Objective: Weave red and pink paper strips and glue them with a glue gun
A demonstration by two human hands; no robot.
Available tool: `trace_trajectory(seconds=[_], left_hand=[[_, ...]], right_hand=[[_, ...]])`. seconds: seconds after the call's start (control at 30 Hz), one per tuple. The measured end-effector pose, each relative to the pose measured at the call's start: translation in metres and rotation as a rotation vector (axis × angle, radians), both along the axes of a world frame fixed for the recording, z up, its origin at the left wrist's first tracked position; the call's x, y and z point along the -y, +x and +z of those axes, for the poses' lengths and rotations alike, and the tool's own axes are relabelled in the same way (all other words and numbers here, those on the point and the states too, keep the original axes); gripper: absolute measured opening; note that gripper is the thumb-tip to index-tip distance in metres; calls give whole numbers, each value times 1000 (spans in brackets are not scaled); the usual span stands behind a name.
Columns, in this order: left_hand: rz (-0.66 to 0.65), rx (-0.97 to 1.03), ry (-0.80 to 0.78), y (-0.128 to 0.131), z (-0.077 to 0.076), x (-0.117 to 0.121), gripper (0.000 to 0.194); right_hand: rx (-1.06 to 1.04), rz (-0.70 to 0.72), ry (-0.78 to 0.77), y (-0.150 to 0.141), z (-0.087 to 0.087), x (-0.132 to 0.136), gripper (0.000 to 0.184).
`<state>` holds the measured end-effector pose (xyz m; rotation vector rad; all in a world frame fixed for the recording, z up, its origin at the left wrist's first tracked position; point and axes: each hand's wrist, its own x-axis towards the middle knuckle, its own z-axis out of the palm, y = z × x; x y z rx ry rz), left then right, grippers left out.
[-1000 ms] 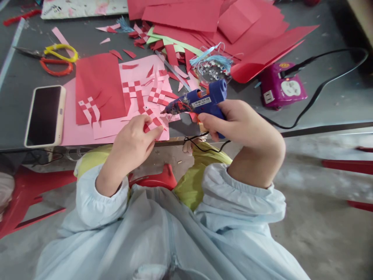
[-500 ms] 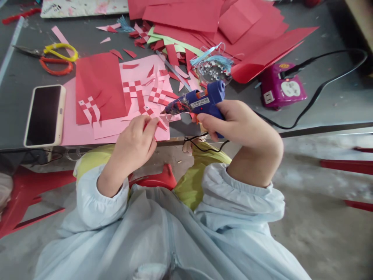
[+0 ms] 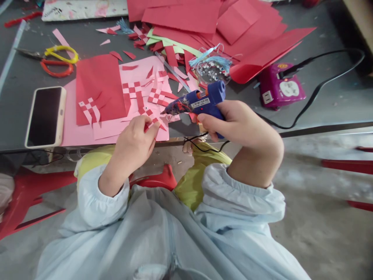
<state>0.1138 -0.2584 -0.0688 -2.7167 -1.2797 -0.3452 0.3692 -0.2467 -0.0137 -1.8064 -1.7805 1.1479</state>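
My right hand (image 3: 230, 120) is wrapped round the grip of a blue hot glue gun (image 3: 198, 100), its nozzle pointing left. Just beyond that tip, my left hand (image 3: 136, 136) pinches a small red-and-white woven paper fish (image 3: 150, 115) near the table's front edge. The fingers hide part of the fish. More checkered woven paper pieces (image 3: 157, 96) lie behind it on a pink paper sheet (image 3: 78, 134). To the left, another woven fish (image 3: 89, 109) rests on a dark red card (image 3: 101, 83).
Yellow-and-orange scissors (image 3: 58, 60) and a phone (image 3: 46, 117) lie at the left. Red paper sheets (image 3: 186, 17) fill the back, near a dish of googly eyes (image 3: 212, 72) and blue tassels. A cable runs from a purple power socket (image 3: 281, 87) at the right.
My left fingers have shifted slightly, and more of the woven fish's checks now show. The glue gun stays almost where it was, and the view has moved a little.
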Motion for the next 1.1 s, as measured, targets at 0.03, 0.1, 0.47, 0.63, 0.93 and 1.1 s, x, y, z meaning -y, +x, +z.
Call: trace_trajectory(seconds=[0.03,0.1,0.47,0.63,0.93,1.1], left_hand=[[-2,5,-10,-1,0,0,33],[-10,16,-31,-3,0,-1,32],[-55,106,-93,-6,2,-2,32],[-11,241,-147,-9,3,-3,41],[240,548,-111,-17,11,-12,34],[260,386,-16,-27,9,-27,23]], right_hand=[[4,-2,1,0,0,0,28],[17,-8,-8,-1,1,0,27],[-83,-49,84,-1,-10,1,31],[-198,-120,247,-4,-15,0,41],[-364,-249,346,-15,-21,-5,43],[-449,-333,412,-23,-22,-8,36]])
